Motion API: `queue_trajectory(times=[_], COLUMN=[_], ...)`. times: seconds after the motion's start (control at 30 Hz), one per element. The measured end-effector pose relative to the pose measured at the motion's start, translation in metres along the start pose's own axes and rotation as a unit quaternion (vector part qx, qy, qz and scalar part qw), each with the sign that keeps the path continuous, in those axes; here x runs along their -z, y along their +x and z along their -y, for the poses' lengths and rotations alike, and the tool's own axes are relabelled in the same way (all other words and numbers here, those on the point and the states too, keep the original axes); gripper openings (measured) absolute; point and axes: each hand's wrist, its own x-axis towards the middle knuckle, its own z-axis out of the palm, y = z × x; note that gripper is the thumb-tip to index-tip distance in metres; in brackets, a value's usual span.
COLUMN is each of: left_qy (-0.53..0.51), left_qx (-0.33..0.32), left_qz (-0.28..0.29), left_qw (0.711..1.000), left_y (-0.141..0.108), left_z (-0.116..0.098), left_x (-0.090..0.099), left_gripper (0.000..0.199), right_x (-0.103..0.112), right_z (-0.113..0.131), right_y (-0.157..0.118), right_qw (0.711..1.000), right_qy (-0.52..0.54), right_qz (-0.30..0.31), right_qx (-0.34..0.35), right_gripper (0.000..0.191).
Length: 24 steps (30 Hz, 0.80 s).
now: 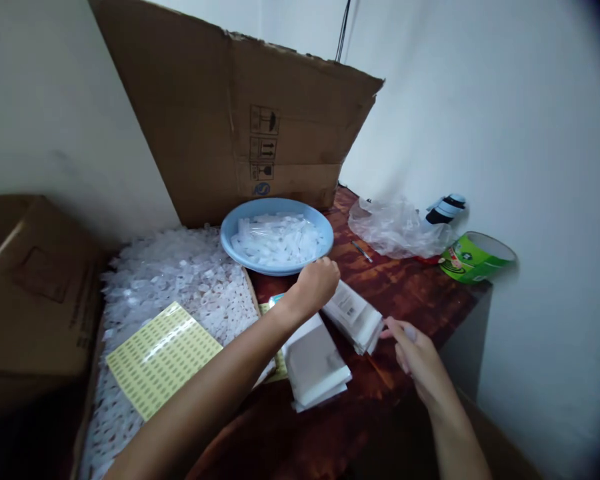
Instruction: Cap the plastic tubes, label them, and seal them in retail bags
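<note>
My left hand (316, 288) is closed in a fist over the far left end of a stack of clear plastic bags (353, 312) with a printed label. Whatever is in its fingers is hidden. At the near right corner of that stack, my right hand (414, 350) pinches the edge of a bag between thumb and fingers. A second stack of clear bags (314, 363) lies beside it, partly under my left forearm. Just beyond my left hand stands a light blue basin (275, 269) holding many small translucent plastic pieces (280, 237).
A sheet of yellow stickers (163, 357) rests on a broad spread of small clear plastic pieces (180, 267) at left. Behind the basin rises a large cardboard box (190, 120). Crumpled plastic (395, 230), a pen (363, 251) and a green tub (473, 257) occupy the table's right side.
</note>
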Motion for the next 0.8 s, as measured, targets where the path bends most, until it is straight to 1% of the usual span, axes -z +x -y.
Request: queue_trajectory(times=[0.03, 0.1, 0.17, 0.23, 0.3, 0.37, 0.43, 0.53, 0.6, 0.63, 0.67, 0.7, 0.77, 0.8], left_qy=[0.013, 0.035, 0.049, 0.049, 0.040, 0.029, 0.020, 0.007, -0.002, -0.008, -0.014, -0.022, -0.039, -0.050], left_qx=[0.013, 0.043, 0.075, 0.095, 0.106, 0.114, 0.125, 0.150, 0.165, 0.171, 0.174, 0.175, 0.168, 0.160], left_qz=[0.007, 0.016, 0.021, 0.029, 0.039, 0.047, 0.051, 0.050, 0.047, 0.047, 0.049, 0.052, 0.063, 0.071], left_qw=[1.000, 0.998, 0.996, 0.994, 0.993, 0.992, 0.991, 0.987, 0.985, 0.984, 0.983, 0.983, 0.983, 0.983], left_y=[0.002, 0.005, 0.008, 0.012, 0.018, 0.024, 0.028, 0.030, 0.030, 0.029, 0.028, 0.027, 0.025, 0.024], left_z=[-0.005, -0.012, -0.014, -0.009, -0.002, 0.003, 0.004, -0.003, -0.011, -0.014, -0.017, -0.019, -0.024, -0.026], left_x=[-0.006, -0.019, -0.030, -0.038, -0.043, -0.047, -0.051, -0.056, -0.058, -0.059, -0.058, -0.057, -0.054, -0.053], left_gripper=[0.031, 0.032, 0.045, 0.059, 0.064, 0.064, 0.063, 0.066, 0.069, 0.070, 0.070, 0.070, 0.068, 0.067], right_x=[-0.003, -0.010, -0.016, -0.019, -0.019, -0.019, -0.018, -0.017, -0.015, -0.012, -0.009, -0.004, 0.007, 0.012], right_z=[-0.008, -0.017, -0.019, -0.020, -0.019, -0.016, -0.013, -0.010, -0.012, -0.014, -0.018, -0.024, -0.037, -0.044], right_y=[-0.007, -0.019, -0.027, -0.030, -0.031, -0.031, -0.031, -0.033, -0.038, -0.042, -0.046, -0.050, -0.060, -0.064], right_qw=[1.000, 0.997, 0.995, 0.993, 0.986, 0.976, 0.965, 0.957, 0.959, 0.964, 0.972, 0.981, 0.990, 0.990], right_qy=[0.010, 0.021, 0.041, 0.073, 0.120, 0.169, 0.209, 0.241, 0.230, 0.207, 0.175, 0.139, 0.081, 0.069], right_qz=[0.007, 0.019, 0.022, 0.022, 0.033, 0.054, 0.071, 0.073, 0.084, 0.083, 0.072, 0.048, -0.026, -0.065], right_qx=[-0.029, -0.066, -0.083, -0.092, -0.107, -0.126, -0.141, -0.145, -0.145, -0.142, -0.137, -0.130, -0.111, -0.107], right_gripper=[0.061, 0.062, 0.061, 0.058, 0.056, 0.055, 0.056, 0.059, 0.058, 0.056, 0.054, 0.054, 0.058, 0.060])
